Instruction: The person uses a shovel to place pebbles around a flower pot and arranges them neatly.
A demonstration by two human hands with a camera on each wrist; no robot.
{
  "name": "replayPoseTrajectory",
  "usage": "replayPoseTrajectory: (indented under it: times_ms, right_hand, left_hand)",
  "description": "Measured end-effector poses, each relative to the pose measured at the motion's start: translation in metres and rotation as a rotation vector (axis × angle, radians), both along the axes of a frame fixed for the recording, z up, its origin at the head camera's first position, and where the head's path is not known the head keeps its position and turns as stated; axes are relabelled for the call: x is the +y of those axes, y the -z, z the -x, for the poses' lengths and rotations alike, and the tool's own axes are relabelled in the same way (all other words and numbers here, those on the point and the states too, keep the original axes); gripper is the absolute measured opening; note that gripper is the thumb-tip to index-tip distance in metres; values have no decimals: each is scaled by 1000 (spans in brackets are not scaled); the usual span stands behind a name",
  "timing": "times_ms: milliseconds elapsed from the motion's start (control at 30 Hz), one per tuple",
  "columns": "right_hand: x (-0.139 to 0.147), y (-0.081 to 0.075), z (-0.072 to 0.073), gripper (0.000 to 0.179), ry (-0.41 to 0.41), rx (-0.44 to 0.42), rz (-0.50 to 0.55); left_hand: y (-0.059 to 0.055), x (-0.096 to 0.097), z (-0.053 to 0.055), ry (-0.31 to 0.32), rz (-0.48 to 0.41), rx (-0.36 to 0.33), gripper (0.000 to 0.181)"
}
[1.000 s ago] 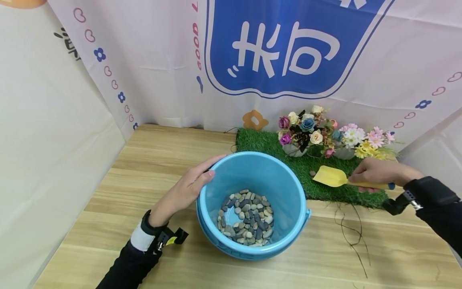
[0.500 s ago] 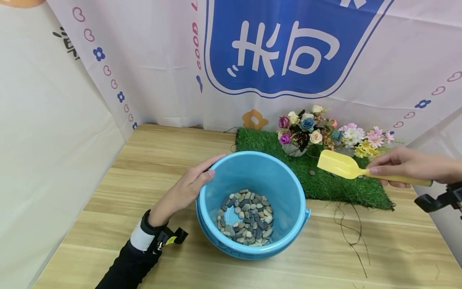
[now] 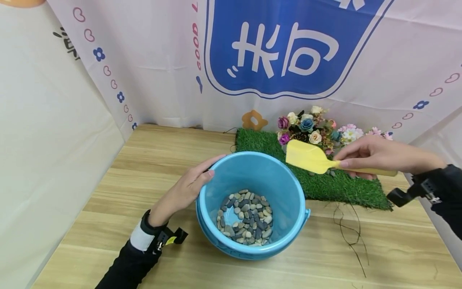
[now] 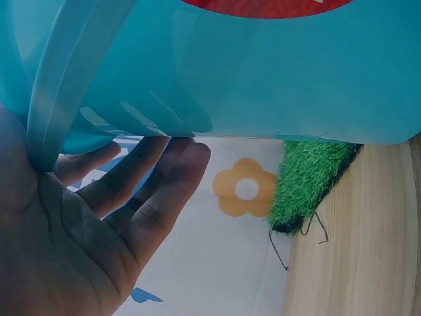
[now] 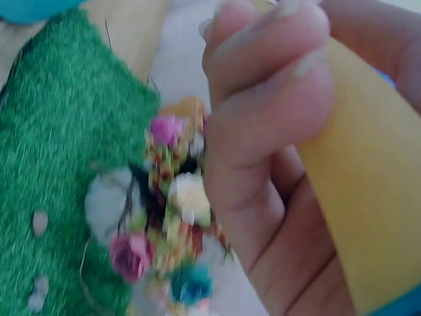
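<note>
A light blue bucket point(image 3: 260, 172) stands on the wooden table, with grey and tan pebbles point(image 3: 252, 220) across much of its bottom. My left hand point(image 3: 184, 188) holds its left rim, the thumb over the edge. Seen from the left wrist, fingers point(image 4: 164, 204) lie against the outer wall beside the bucket's handle point(image 4: 72, 79). In my right hand point(image 3: 382, 156) is a small yellow shovel point(image 3: 306, 156), gripped by its handle point(image 5: 368, 178). Its blade points left, above the artificial grass mat point(image 3: 343, 188) and just beyond the bucket's right rim; no pebble shows on it.
Potted artificial flowers point(image 3: 306, 124) stand at the back of the mat, partly behind the right hand. A few loose pebbles point(image 5: 39, 222) lie on the grass. Dark loose threads point(image 3: 351, 237) trail over the table point(image 3: 144, 172). A printed curtain point(image 3: 166, 80) hangs behind.
The right hand has lifted the shovel off the grass, first rightward, then back left toward the bucket. The left hand and bucket have stayed in place.
</note>
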State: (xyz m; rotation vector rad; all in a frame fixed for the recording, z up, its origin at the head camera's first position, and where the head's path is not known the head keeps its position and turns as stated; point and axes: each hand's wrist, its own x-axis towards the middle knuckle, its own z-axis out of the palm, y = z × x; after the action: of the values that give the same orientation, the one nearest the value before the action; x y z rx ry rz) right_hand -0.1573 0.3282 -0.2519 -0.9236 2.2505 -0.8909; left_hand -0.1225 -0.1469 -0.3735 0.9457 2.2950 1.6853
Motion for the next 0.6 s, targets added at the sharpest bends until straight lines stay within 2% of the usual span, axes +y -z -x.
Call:
replayPoseTrajectory:
  times_ms: [267,433,600]
  right_hand:
    - [-64,-6,11,23,-182,-41,24]
    - [-95,-8,18,19,-229,-3,-28]
    - [-118,-13,17,18,-236,2,-93]
  left_hand:
    - [0,0,0,-4,-1,-2,50]
    - [0,-1,-1,-3,-3,-1,50]
    - [1,-1,0,8,-10,-5,51]
